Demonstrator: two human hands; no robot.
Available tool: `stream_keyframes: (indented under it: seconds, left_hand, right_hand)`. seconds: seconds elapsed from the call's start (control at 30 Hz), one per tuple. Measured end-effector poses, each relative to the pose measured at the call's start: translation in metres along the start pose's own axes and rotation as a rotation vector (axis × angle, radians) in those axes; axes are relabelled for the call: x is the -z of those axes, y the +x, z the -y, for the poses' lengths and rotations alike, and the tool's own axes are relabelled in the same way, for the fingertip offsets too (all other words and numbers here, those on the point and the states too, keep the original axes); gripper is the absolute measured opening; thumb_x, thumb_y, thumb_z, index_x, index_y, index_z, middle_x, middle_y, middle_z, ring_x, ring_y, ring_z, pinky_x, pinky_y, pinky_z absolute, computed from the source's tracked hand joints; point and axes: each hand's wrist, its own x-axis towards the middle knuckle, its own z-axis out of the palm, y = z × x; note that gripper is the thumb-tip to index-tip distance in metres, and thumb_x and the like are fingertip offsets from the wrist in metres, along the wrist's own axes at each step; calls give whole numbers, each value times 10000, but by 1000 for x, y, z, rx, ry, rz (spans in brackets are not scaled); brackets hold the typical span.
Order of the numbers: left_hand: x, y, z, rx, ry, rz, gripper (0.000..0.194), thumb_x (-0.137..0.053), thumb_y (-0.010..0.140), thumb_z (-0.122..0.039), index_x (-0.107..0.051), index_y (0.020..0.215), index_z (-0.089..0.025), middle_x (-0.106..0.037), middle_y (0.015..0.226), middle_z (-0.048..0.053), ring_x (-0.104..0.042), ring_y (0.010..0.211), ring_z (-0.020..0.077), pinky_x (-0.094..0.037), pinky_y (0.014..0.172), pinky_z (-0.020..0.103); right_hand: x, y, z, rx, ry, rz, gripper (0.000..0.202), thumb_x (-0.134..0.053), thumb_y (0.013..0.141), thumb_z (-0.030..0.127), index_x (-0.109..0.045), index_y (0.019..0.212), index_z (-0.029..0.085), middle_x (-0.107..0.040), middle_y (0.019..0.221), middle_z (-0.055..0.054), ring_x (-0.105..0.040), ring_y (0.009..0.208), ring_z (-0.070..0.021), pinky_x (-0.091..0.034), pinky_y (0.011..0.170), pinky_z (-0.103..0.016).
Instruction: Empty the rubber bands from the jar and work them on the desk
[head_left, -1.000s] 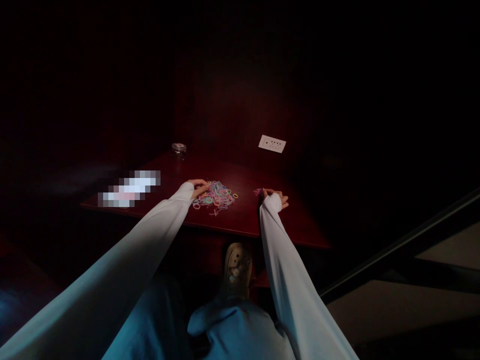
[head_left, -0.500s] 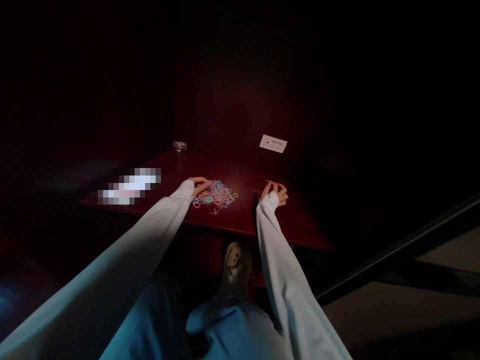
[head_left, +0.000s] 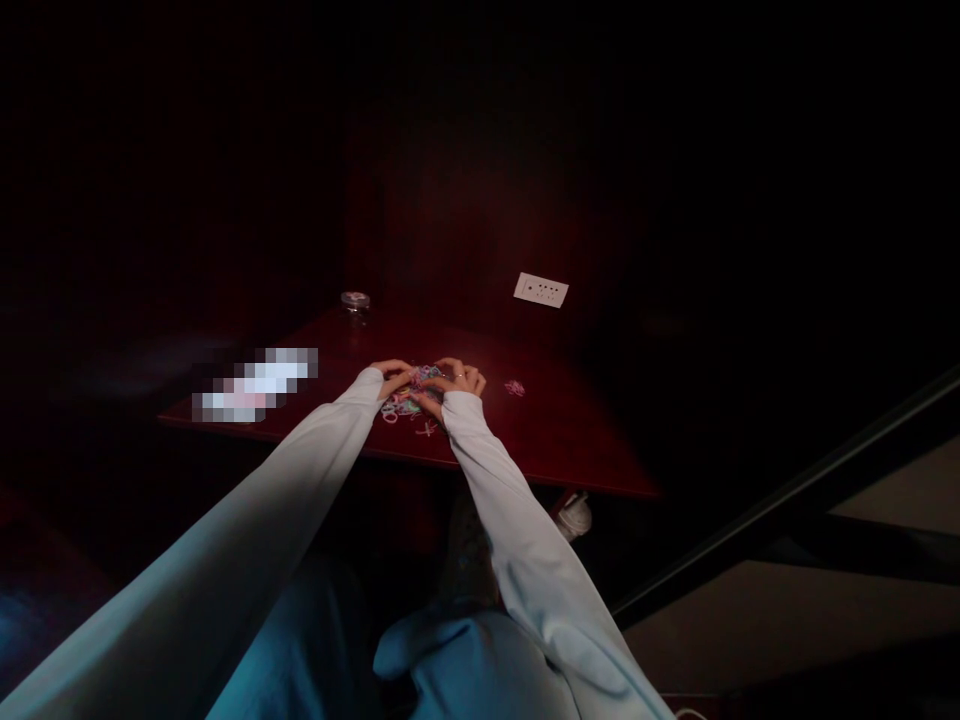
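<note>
A loose pile of small multicoloured bands (head_left: 409,404) lies on the dark red tabletop (head_left: 555,440). At the pile's left side is my left hand (head_left: 395,377), its fingers bent over the bands. My right hand (head_left: 459,381) reaches onto the pile's right side, with thumb and fingers spread apart around some bands. Whether a band is between the left fingertips is too small to tell. A small separate heap of pink bands (head_left: 514,388) sits to the right of my right hand.
Toward the back left of the tabletop stands a small clear jar with a lid (head_left: 355,302). A blurred, pixelated pale item (head_left: 259,385) lies at the left. A white socket plate (head_left: 541,290) is on the back wall. Below the table edge is a whitish object (head_left: 575,517).
My right hand has moved left from the right part of the table onto the pile, uncovering the small pink heap. My left hand has stayed nearly in place.
</note>
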Motion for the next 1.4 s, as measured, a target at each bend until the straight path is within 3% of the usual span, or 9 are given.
stream_keyframes:
  seconds: [0.23, 0.6, 0.8, 0.93, 1.1, 1.4]
  left_hand:
    - [0, -1, -2, 5, -11, 14, 592, -760, 570, -736, -729, 756, -175, -747, 784, 85, -678, 787, 263, -532, 721, 343]
    - [-1, -6, -6, 54, 36, 5, 558, -694, 611, -734, -739, 718, -188, -733, 724, 82, -652, 703, 245, -484, 587, 301]
    - [2, -7, -8, 78, 14, 27, 637, -670, 598, -800, -751, 724, -181, -761, 798, 114, -668, 740, 263, -497, 593, 312]
    - [2, -7, -8, 56, 18, 26, 677, -677, 576, -846, -750, 715, -187, -767, 811, 105, -684, 797, 279, -523, 671, 327]
    - [1, -7, -6, 24, 16, 26, 682, -660, 595, -859, -743, 699, -191, -774, 830, 104, -697, 849, 289, -537, 759, 340]
    - [1, -9, -9, 41, 20, 19, 671, -630, 633, -850, -749, 693, -192, -775, 836, 108, -698, 885, 287, -519, 844, 350]
  right_hand:
    - [-1, 2, 0, -91, 37, -80, 240, -637, 949, 509, -815, 924, 350, -588, 1325, 5, -392, 1172, -248, -267, 1021, -409]
    - [-2, 3, -18, -288, 61, -187, 163, -697, 904, 453, -811, 879, 339, -617, 1266, -5, -392, 1190, -262, -270, 1003, -415]
    - [13, 2, -60, -496, 51, -286, 217, -665, 903, 466, -802, 873, 301, -647, 1197, -48, -414, 1168, -283, -280, 1002, -458]
    - [36, -8, -101, -574, -133, -330, 243, -620, 919, 417, -799, 896, 255, -632, 1219, -102, -412, 1161, -313, -268, 1002, -493]
    - [57, -21, -130, -586, -367, -256, 254, -600, 924, 381, -804, 954, 231, -604, 1261, -140, -405, 1172, -332, -262, 1013, -509]
    - [54, -20, -127, -531, -344, -165, 282, -633, 926, 438, -816, 1010, 241, -571, 1351, -142, -405, 1220, -345, -262, 1023, -494]
